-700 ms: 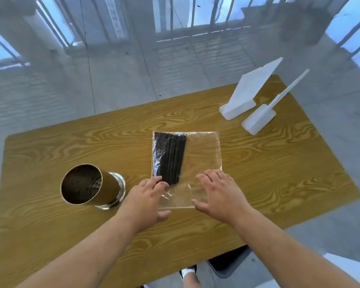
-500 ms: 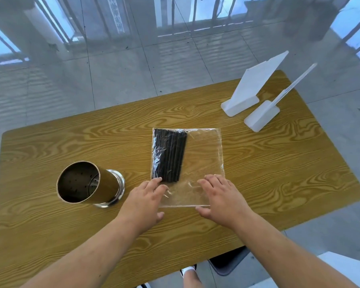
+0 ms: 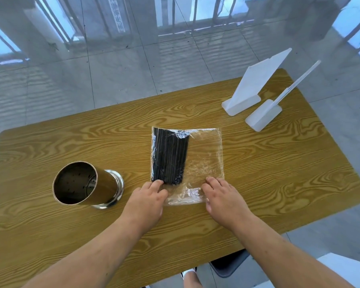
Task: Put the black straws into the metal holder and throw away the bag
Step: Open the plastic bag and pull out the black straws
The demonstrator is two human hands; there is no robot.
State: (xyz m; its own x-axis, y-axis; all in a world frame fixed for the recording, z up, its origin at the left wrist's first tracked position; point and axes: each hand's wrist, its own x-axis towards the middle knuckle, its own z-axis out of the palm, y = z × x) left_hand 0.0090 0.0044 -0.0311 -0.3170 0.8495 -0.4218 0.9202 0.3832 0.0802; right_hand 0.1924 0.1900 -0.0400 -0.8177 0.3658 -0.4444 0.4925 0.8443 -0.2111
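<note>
Pressing bag (image 3: 204,154) w/ 2 flat hands, left hand (image 3: 147,201), right hand (image 3: 223,197), straws (image 3: 169,157) inside, holder (image 3: 85,183) nearby

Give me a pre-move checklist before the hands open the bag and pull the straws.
1. Black straws all inside the clear bag: ok.
2. Bag flat on the table, near edge toward the person: ok.
3. Left hand and right hand both on the bag's near edge: ok.
4. Bag mouth already open: cannot tell.
5. Metal holder upright, empty, left of the bag: ok.
6. Bin for the bag in view: not ok.
</note>
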